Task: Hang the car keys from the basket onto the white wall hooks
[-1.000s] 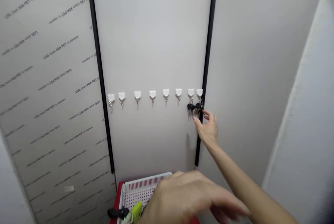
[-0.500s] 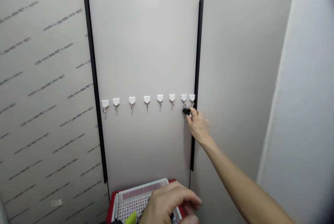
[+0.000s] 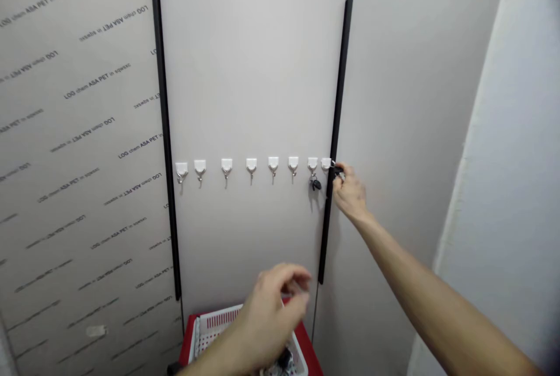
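The right hand (image 3: 350, 195) is stretched out to the middle right of the frame, arm almost straight. Its fingertips are closed in a pinch on a small dark key (image 3: 338, 173) with a bit of shiny ring. This key is held just beside the last hook (image 3: 326, 163), at the right end of the row of hooks (image 3: 250, 164). It sits a little to the right of that hook and at nearly the same height, in front of the black strip (image 3: 339, 101). I cannot tell if the ring already touches the hook.

The row runs level across the white panel (image 3: 254, 61), from left to right. From the hook next to the last one (image 3: 312, 163) a second key (image 3: 315, 183) hangs straight down, so its long axis is vertical. It is near the pinched key but apart from it. The other hooks carry nothing.

The left hand (image 3: 271, 317) is in the lower centre of the frame, well below the hooks. Its fingers are curled, with the tips drawn toward the thumb. It is blurred, and I cannot tell if it holds something. It is above a white basket (image 3: 210, 329) that stands in a red tray (image 3: 312, 352). Some dark small things lie in the basket, under the hand.

So the right hand is much nearer to the hooks. The last hook lies to the left of its fingertips.
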Available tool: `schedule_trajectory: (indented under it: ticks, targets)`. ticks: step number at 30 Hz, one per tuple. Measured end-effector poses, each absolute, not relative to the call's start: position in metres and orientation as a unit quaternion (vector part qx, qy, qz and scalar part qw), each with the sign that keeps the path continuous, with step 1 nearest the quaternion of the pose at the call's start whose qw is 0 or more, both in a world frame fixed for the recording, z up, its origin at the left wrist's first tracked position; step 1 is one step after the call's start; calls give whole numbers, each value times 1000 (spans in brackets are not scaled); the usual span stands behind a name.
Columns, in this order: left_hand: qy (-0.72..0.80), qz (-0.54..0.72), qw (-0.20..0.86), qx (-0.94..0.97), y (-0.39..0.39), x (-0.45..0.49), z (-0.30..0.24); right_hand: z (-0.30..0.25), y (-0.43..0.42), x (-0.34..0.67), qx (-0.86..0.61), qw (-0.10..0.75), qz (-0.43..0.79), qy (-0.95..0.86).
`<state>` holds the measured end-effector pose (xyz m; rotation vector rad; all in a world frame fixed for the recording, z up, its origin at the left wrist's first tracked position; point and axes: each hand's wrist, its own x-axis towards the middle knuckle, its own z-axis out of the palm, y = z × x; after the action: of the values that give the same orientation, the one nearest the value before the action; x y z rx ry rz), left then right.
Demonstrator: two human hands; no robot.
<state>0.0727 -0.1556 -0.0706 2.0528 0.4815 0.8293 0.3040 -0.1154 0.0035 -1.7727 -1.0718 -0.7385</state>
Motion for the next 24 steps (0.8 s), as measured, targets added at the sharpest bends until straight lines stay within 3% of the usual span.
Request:
schedule_trajectory:
  ticks: [3, 7, 13, 20, 24]
  targets:
    - [247, 330, 477, 776, -119, 115, -54, 23, -122, 310, -751, 371, -293, -460]
    - [320, 407, 436, 736, -77, 182, -27, 39, -133, 317, -761, 304, -251, -515]
    - [325, 442, 460, 698, -61, 248, -13, 44, -143, 328, -758, 233, -106, -600]
    - [294, 444, 501, 682, -61, 245, 7, 59, -135, 337, -730, 254, -203, -601]
    - [215, 457, 553, 663, -59, 235, 42, 72, -126, 339, -704, 321, -169, -611]
